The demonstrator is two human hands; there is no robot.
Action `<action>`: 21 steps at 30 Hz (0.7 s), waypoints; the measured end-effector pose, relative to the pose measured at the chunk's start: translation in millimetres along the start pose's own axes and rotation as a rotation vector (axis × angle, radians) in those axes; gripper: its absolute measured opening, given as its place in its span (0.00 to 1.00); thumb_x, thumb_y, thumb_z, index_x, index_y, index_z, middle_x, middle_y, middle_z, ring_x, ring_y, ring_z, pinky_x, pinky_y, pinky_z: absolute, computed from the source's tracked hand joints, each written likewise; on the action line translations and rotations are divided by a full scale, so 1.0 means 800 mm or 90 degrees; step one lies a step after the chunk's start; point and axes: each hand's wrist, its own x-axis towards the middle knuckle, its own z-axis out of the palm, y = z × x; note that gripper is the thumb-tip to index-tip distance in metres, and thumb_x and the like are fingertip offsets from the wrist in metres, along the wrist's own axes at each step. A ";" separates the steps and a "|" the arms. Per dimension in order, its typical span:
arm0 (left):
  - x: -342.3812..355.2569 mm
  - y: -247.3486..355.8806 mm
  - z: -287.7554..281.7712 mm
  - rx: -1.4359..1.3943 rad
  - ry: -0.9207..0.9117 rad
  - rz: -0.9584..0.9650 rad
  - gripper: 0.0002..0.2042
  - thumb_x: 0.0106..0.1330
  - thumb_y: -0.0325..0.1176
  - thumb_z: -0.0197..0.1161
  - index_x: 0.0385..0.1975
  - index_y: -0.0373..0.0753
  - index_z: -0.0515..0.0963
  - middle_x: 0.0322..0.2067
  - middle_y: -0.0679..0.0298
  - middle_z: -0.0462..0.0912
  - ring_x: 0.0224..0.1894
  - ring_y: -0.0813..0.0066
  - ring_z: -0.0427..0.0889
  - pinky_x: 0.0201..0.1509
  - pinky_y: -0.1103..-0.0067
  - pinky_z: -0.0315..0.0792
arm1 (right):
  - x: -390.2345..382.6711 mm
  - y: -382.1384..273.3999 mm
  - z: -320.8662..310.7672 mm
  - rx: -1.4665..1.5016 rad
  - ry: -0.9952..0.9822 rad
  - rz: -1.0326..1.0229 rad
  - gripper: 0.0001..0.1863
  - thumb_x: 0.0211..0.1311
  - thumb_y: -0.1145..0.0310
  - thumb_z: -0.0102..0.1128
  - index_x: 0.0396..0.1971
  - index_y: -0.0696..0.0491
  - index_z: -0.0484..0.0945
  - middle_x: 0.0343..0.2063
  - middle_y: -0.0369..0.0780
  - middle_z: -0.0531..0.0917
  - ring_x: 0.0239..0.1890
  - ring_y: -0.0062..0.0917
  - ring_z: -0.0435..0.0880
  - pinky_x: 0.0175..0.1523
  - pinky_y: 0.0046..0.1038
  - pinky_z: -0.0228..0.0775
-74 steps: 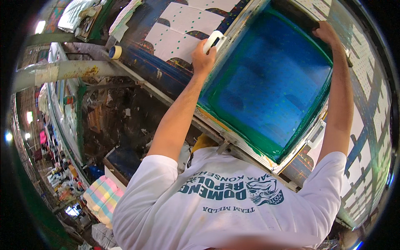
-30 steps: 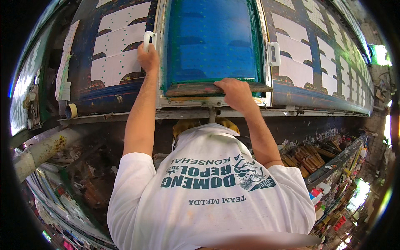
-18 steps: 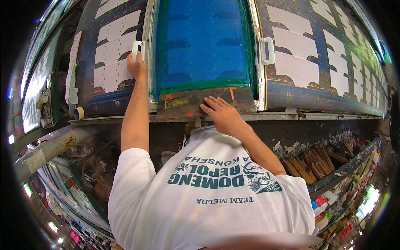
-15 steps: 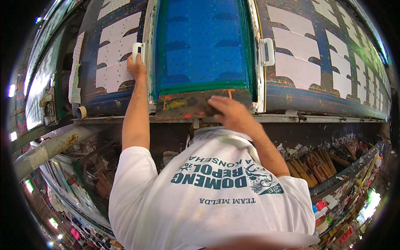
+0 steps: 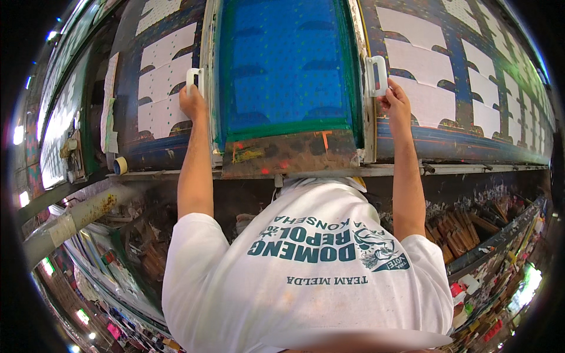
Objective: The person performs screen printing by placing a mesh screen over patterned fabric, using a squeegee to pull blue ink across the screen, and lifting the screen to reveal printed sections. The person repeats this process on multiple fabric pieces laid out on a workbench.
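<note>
We stand at a long dark desk (image 5: 471,147), where a framed blue screen (image 5: 282,76) lies between our two arms, with white cut panels (image 5: 418,60) on both sides; should the green border (image 5: 288,127) of the screen be wet, a sideways slip might smear them. A paint-stained dark board (image 5: 276,152) rests across the screen's near end, and we judge that tipping the frame could send it sliding towards us. Our left hand (image 5: 193,105) is wrapped around the left white handle (image 5: 191,72); our right hand (image 5: 397,107) has curled fingers at the lower end of the right white handle (image 5: 382,76), though we cannot tell whether they are closed on it, and an uneven hold there could twist the frame
</note>
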 end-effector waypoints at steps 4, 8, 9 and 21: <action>0.000 -0.003 -0.001 -0.014 -0.045 -0.037 0.17 0.74 0.42 0.56 0.43 0.32 0.83 0.31 0.56 0.85 0.35 0.59 0.84 0.43 0.65 0.76 | 0.008 -0.006 0.006 0.059 -0.021 0.046 0.22 0.77 0.73 0.52 0.68 0.56 0.71 0.44 0.34 0.87 0.31 0.11 0.77 0.38 0.15 0.71; 0.000 -0.006 -0.003 -0.046 -0.039 -0.019 0.17 0.75 0.42 0.56 0.37 0.32 0.81 0.27 0.61 0.81 0.29 0.67 0.80 0.38 0.69 0.73 | -0.002 -0.023 0.008 0.071 -0.046 0.034 0.22 0.77 0.73 0.53 0.68 0.58 0.70 0.44 0.34 0.87 0.30 0.11 0.77 0.36 0.14 0.71; -0.001 -0.007 -0.003 -0.064 -0.039 -0.011 0.17 0.75 0.42 0.56 0.34 0.33 0.81 0.25 0.64 0.79 0.27 0.70 0.78 0.35 0.71 0.72 | -0.005 -0.027 0.008 0.075 -0.049 0.033 0.22 0.77 0.74 0.53 0.68 0.58 0.70 0.44 0.34 0.87 0.30 0.11 0.77 0.36 0.15 0.71; 0.010 0.079 0.000 0.004 -0.038 0.047 0.15 0.76 0.40 0.57 0.43 0.33 0.83 0.29 0.60 0.84 0.32 0.68 0.82 0.40 0.71 0.75 | 0.002 -0.045 -0.045 0.150 -0.101 -0.025 0.23 0.76 0.73 0.56 0.68 0.60 0.70 0.45 0.39 0.88 0.28 0.13 0.77 0.35 0.18 0.70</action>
